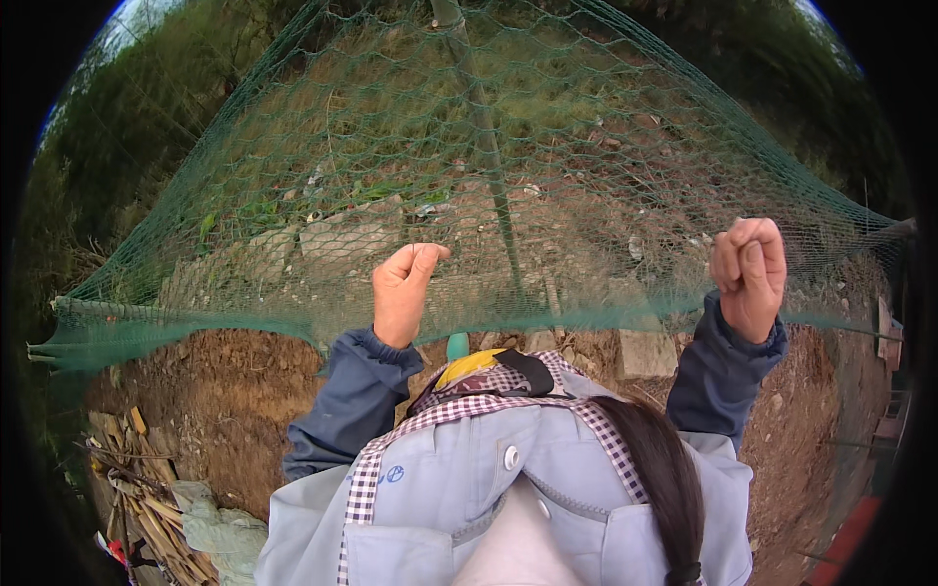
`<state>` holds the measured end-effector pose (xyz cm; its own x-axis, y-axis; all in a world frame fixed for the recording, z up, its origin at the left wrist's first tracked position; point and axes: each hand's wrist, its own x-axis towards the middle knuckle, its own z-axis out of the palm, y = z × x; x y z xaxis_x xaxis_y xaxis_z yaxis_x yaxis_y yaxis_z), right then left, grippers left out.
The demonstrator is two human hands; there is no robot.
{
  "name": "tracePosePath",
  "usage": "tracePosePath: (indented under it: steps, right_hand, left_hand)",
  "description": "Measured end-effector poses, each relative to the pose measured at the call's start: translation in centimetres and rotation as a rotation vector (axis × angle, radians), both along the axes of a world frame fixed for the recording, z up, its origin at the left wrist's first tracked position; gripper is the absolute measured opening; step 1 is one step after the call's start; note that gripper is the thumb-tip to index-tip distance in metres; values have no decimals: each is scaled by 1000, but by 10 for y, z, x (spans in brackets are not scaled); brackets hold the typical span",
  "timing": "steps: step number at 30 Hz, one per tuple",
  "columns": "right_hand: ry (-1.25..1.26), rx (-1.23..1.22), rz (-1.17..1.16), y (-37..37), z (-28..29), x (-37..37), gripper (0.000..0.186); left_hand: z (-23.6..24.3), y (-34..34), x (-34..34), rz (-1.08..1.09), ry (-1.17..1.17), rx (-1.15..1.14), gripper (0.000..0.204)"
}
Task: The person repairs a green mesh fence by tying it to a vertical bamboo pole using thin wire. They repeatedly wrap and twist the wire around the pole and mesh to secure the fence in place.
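Note:
A green mesh net hangs stretched in front of me, its bunched lower edge running across the view at chest height. My left hand is raised at the net's lower part, fingers curled and pinching into the mesh. Over at the right, my right hand is closed in a fist on the netting. A thin green pole stands upright behind the net, between my two hands. Both of my forearms wear dark blue sleeves.
Bare brown soil lies below the net. A pile of cut sticks and stalks lies at the lower left beside a pale green cloth. Stone blocks and grass show through the mesh.

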<state>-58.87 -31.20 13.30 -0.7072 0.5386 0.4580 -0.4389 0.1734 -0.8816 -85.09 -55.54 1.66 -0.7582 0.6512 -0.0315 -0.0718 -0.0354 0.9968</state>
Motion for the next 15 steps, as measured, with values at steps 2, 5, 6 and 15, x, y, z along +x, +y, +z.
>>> tracePosePath:
  steps: [2,5,6,15]
  right_hand:
    - [-495,31,121,-8,-53,-35,16]
    - [-831,373,332,-17,-133,-89,14]
    - [-883,587,290,-17,-155,-104,17]
    - [-905,295,-85,51,-214,-175,19]
  left_hand:
    - [-23,17,3,-198,-16,-89,33]
    - [-63,54,3,-352,117,-50,36]
    - [-77,62,1,-366,173,-51,35]
    - [-133,106,-65,-246,412,-182,32]
